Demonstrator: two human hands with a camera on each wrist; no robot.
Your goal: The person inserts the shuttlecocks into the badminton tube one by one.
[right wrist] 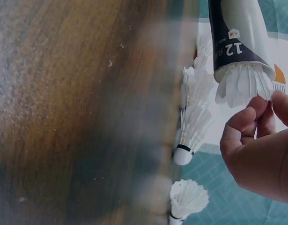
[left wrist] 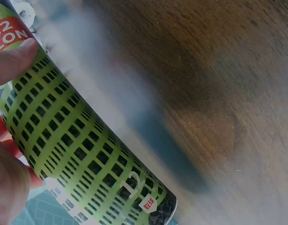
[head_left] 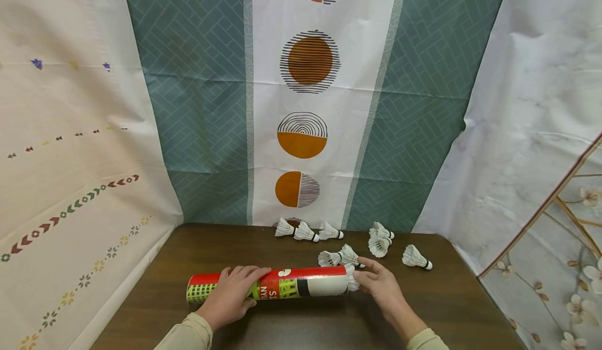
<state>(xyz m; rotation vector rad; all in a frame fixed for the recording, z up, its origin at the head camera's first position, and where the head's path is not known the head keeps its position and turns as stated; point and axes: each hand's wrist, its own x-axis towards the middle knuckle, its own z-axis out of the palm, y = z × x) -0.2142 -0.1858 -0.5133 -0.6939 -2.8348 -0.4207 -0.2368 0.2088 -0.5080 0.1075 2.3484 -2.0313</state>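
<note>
Work here appears to be passing a shuttlecock (right wrist: 244,86) through the right end of a printed tube (head_left: 282,286); whether it is going in or coming out, I cannot tell. Only its white skirt shows, jutting past the rim. The tube lies sideways over the near half of the brown table (head_left: 451,298). The left hand (head_left: 230,295) grasps it towards its left end, thumb on one side, fingers round the other. The right hand (head_left: 383,290) pinches the skirt's edge between thumb and fingertip. The next move seems to call for a steady tube and a light, straight push or pull along its length, since a slanted one could bend the skirt.

Counted: one tube, two hands, nine visible shuttlecocks. Besides the one at the rim, eight lie loose: three shuttlecocks (head_left: 306,232) near the far edge, two (head_left: 379,245) farther right, one (head_left: 416,257) alone rightmost, and two (head_left: 330,258) just beyond the tube's right end. Any inside are hidden.
</note>
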